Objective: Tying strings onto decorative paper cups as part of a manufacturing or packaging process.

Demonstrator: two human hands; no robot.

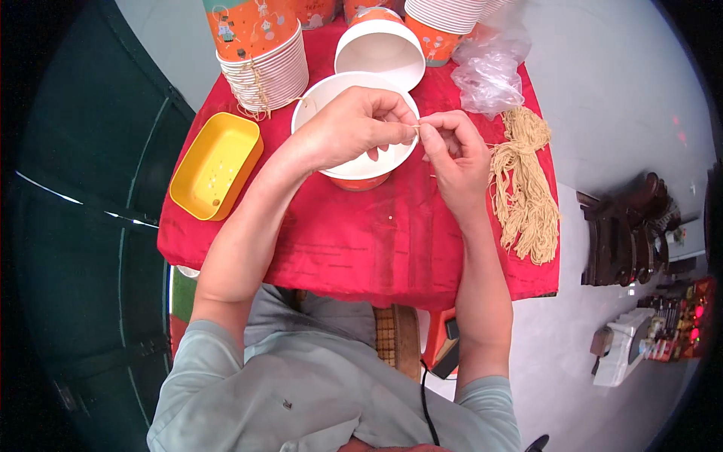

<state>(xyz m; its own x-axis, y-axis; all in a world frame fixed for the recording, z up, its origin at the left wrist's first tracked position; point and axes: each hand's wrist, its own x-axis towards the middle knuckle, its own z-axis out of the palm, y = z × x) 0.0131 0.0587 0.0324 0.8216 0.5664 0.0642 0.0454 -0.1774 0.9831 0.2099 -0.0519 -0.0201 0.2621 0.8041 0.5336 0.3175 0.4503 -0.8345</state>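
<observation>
Both my hands meet over the right rim of a paper bucket (320,98), white inside and orange outside. My left hand (358,124) reaches across its opening, thumb and forefinger pinched on a thin tan string (417,126). Just right of it, my right hand (456,158) pinches the same string between thumb and forefinger. The fingertips hide most of the held piece. To the right lies a hank of tan string (523,192), gathered near its top. A second bucket (384,56) leans on its side behind the first, its white inside toward me.
A yellow tray (245,166) with small bits in it sits at the left. Behind it stands a tall stack of paper buckets (267,79) with string hanging on it. More stacked buckets (444,15) and a crumpled clear plastic bag (489,71) are at the back right. Red cloth (339,252) covers the table.
</observation>
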